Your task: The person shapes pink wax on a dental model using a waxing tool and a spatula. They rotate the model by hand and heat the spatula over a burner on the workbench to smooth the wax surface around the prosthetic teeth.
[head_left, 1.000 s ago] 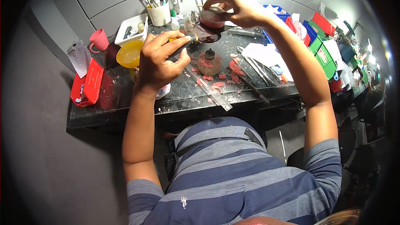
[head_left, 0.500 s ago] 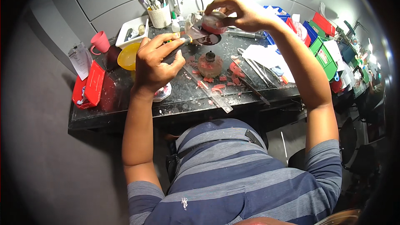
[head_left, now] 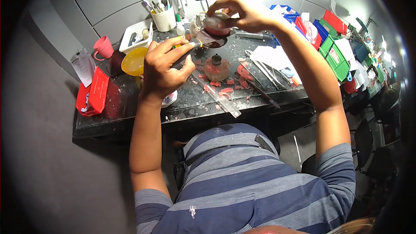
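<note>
My left hand (head_left: 167, 65) is closed around the dark handle of a broad-bladed spatula (head_left: 198, 43) with a yellow band at its neck. Its shiny blade lies under a pale plaster dental cast with a pink wax rim (head_left: 215, 27), which my right hand (head_left: 245, 15) grips from above. Whether blade and wax touch, I cannot tell. Below them on the bench stands a round glass spirit lamp (head_left: 216, 70) with a dark top; no flame is discernible. Pink wax scraps (head_left: 245, 73) lie around it.
A metal ruler (head_left: 225, 104) and a slim knife (head_left: 264, 94) lie near the front edge. To the left are a yellow bowl (head_left: 133, 62), pink mug (head_left: 103, 47) and open red box (head_left: 96, 91). Papers (head_left: 271, 57) and coloured bins (head_left: 336, 58) occupy the right.
The spatula blade has turned flatter and now reaches further right beneath the cast. My right hand has tilted the cast slightly, and the whole view has shifted a little.
</note>
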Demonstrator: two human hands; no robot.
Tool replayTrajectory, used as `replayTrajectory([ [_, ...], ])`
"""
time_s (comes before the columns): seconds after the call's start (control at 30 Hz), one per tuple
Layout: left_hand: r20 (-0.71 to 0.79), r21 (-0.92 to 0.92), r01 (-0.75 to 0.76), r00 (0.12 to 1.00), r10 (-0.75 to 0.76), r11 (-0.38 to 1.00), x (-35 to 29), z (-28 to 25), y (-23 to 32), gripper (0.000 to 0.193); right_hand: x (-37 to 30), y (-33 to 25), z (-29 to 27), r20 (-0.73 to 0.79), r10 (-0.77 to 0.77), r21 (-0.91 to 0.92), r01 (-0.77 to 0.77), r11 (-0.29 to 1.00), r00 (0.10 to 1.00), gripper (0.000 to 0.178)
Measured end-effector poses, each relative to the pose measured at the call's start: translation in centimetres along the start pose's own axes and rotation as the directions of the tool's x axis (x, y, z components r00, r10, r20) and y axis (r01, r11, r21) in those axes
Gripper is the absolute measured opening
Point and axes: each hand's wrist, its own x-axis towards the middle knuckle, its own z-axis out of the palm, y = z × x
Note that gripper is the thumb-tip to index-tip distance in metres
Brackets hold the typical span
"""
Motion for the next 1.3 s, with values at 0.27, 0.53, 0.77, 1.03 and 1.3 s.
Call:
replayTrajectory([
  [0.27, 0.002, 0.014, -0.014, 1.000, 0.014, 1.000, 0.0, -0.1, 0.2, 0.032, -0.1, -0.1, 0.3, -0.023, 0.083, -0.067, -0.084, 0.994, 0.996, 0.037],
  [0.53, -0.001, 0.020, -0.014, 1.000, 0.014, 1.000, 0.1, 0.2, 0.1, 0.032, -0.2, -0.6, 0.3, -0.026, 0.077, -0.072, -0.079, 0.994, 0.997, 0.036],
  [0.77, 0.007, 0.032, -0.015, 1.000, 0.014, 0.999, 0.2, 0.0, 0.1, 0.032, -0.3, -0.8, 0.0, -0.010, 0.116, -0.154, -0.117, 0.981, 0.993, 0.036],
  [1.03, 0.000, 0.031, 0.005, 1.000, -0.005, 1.000, -0.1, -0.2, 0.2, 0.032, -0.2, -0.7, -0.1, -0.035, 0.087, -0.114, -0.091, 0.989, 0.996, 0.039],
  [1.3, 0.009, 0.014, 0.002, 1.000, -0.002, 1.000, -0.2, -0.1, 0.2, 0.032, -0.6, -0.9, 0.4, 0.010, 0.132, -0.083, -0.131, 0.988, 0.991, 0.043],
])
